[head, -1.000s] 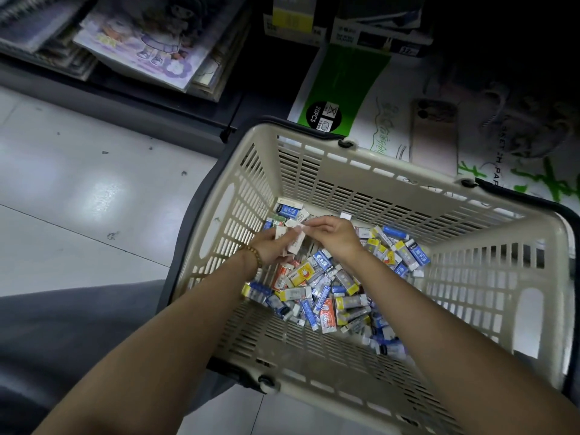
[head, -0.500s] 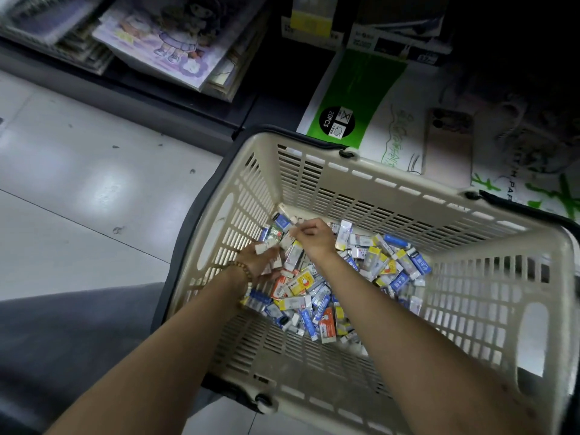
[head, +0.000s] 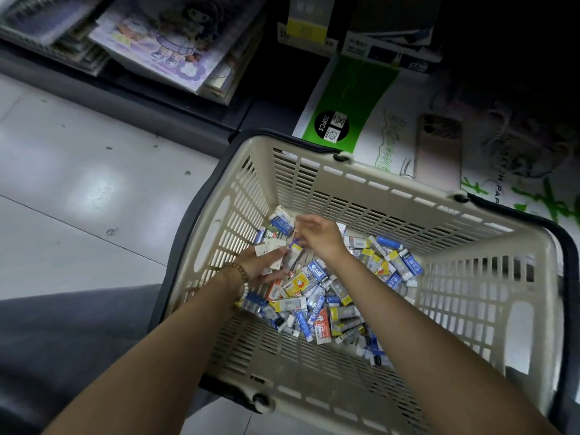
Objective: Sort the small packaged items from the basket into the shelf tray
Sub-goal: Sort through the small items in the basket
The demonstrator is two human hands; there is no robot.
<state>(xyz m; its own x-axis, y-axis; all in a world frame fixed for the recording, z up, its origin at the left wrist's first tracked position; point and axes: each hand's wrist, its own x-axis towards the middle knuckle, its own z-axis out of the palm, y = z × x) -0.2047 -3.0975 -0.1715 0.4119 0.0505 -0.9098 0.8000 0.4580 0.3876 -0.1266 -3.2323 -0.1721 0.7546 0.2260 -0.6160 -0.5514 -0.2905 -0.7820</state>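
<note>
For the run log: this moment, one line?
picking | left hand holds white packets | right hand over pile, grip unclear | both in basket

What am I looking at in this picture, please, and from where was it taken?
There is no machine here: these are a person's two bare hands, filmed by one camera worn on the head and looking down. A beige basket holds a heap of small packets. The left hand holds a few white ones, and the right hand seems to pinch another just above them. Beyond the basket, a phone lies on a paper pack, and notebooks sit on a shelf.
</note>
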